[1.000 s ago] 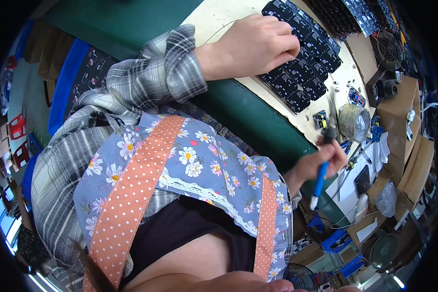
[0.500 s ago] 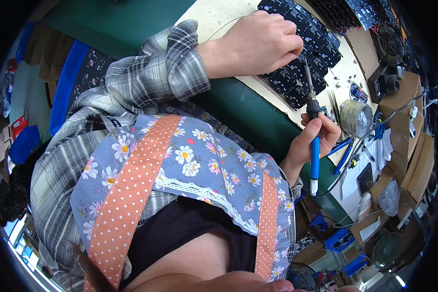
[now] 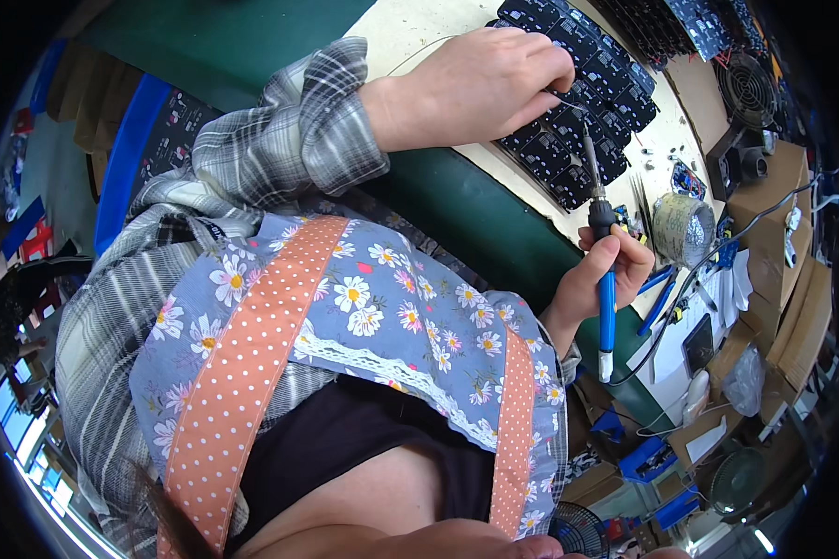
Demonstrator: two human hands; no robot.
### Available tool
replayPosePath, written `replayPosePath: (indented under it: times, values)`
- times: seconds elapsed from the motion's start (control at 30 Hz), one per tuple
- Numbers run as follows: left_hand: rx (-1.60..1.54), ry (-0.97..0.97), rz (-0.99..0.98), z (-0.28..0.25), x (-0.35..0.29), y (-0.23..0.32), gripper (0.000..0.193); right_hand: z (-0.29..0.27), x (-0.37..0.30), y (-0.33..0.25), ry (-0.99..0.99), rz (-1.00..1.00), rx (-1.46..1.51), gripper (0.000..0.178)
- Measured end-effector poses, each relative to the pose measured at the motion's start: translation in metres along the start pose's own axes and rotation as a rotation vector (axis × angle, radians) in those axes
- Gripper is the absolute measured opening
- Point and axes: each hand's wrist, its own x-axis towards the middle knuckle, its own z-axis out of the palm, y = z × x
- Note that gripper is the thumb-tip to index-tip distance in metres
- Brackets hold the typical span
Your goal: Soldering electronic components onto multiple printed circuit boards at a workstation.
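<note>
My right hand (image 3: 615, 270) is closed round a soldering iron (image 3: 607, 317) with a blue handle and white end. Its metal tip points away from me, over a panel of black circuit boards (image 3: 545, 168). Above the same panel, my left hand (image 3: 480, 88) pinches a thin solder wire (image 3: 421, 53), which trails back past the wrist. A short end of the wire pokes out from the fingertips toward the iron's tip, with a small gap between them. Part of the panel is hidden under my left hand.
Right of the panel stand a roll of tape (image 3: 682, 229), tweezers (image 3: 641, 200) and small loose parts. A dark fan (image 3: 748, 88) and stacked boards (image 3: 694, 23) are at the far right. Cardboard boxes (image 3: 764, 224) and the iron's cable border the right side. A green mat (image 3: 457, 210) covers the near edge.
My left hand has drawn back a little to the left, showing more of the solder end. The soldering iron has shifted slightly toward me.
</note>
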Motion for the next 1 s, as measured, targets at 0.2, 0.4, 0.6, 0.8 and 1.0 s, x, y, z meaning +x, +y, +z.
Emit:
replayPosePath:
  times: [0.2, 0.4, 0.6, 0.8, 1.0]
  values:
    - [0.048, -0.037, 0.037, -0.003, -0.003, 0.0, 0.011, -0.002, 0.0, 0.002, 0.044, -0.017, 0.013, 0.02]
    - [0.145, -0.057, 0.069, 0.008, 0.006, 0.005, 0.01, 0.001, 0.002, 0.0, 0.02, 0.006, 0.008, 0.02]
    - [0.154, -0.069, 0.089, 0.012, 0.012, 0.007, 0.011, -0.003, 0.003, -0.003, -0.02, 0.003, -0.061, 0.019]
    - [0.13, 0.133, 0.135, 0.001, 0.006, 0.011, 0.012, -0.006, 0.003, -0.007, -0.037, -0.052, -0.15, 0.018]
    - [0.044, 0.032, 0.066, -0.018, -0.009, 0.0, 0.015, -0.011, 0.004, -0.011, -0.085, -0.103, -0.26, 0.017]
